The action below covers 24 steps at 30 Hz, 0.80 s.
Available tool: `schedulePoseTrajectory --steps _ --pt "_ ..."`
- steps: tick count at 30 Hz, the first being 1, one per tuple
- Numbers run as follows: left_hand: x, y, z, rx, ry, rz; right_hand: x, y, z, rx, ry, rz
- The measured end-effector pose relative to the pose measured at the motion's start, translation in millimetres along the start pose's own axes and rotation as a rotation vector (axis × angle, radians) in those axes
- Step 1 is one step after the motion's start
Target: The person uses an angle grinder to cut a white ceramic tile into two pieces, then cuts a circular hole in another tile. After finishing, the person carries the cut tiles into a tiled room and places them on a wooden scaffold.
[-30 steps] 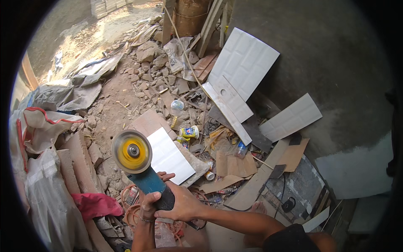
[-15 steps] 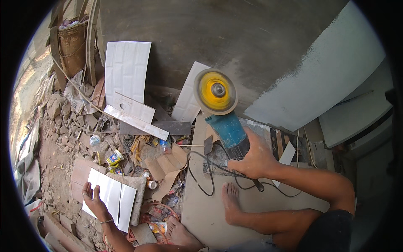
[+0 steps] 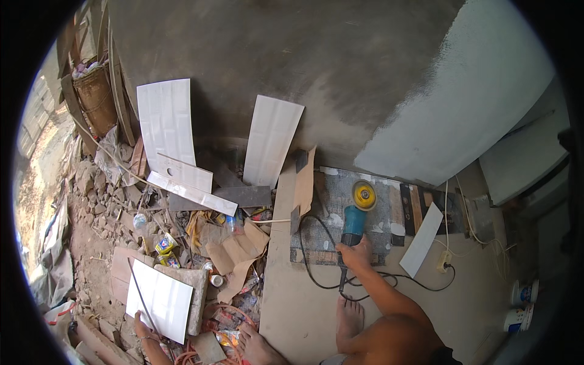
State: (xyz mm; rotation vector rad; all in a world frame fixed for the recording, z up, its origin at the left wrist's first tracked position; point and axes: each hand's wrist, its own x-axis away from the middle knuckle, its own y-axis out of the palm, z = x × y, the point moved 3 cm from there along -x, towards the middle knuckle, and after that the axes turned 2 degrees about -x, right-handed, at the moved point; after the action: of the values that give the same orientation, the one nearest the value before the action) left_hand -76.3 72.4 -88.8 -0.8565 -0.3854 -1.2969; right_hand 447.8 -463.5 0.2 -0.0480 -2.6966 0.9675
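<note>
My right hand (image 3: 358,250) is closed around the rear grip of a teal and black angle grinder (image 3: 353,222). Its yellow-centred disc (image 3: 364,196) points away from me, over a grey speckled board. At the lower left, my left hand (image 3: 145,328) is at the near-left edge of a white tile (image 3: 167,298). Its fingers look closed on the lower end of a thin dark strip (image 3: 142,293), which slants across the tile. Part of this grip is hidden. The tile lies on a pinkish slab (image 3: 120,277) and a rough grey block (image 3: 198,292).
White panels (image 3: 277,140) lean on the dark wall. Rubble (image 3: 100,201), cardboard (image 3: 240,246) and litter lie to the left. The grinder's black cord (image 3: 307,267) loops beside my foot to a socket (image 3: 444,261). A white offcut (image 3: 423,240) and paint tubs (image 3: 520,316) are on the right.
My right hand has lowered the grinder from in front of the wall to over the speckled board. My left hand, spread above the tile before, has dropped to its near edge and closed.
</note>
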Motion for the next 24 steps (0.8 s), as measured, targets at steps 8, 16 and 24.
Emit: schedulePoseTrajectory --steps 8,16,24 --pt "-17 -31 8 -0.082 0.035 -0.28 -93 43 15 0.137 0.162 0.026" --pt "4 2 17 -0.451 0.313 0.117 -89 46 8 0.535 0.041 -0.032" --pt "39 16 8 -0.617 0.72 0.215 -64 -16 36 0.496 -0.16 -0.269"
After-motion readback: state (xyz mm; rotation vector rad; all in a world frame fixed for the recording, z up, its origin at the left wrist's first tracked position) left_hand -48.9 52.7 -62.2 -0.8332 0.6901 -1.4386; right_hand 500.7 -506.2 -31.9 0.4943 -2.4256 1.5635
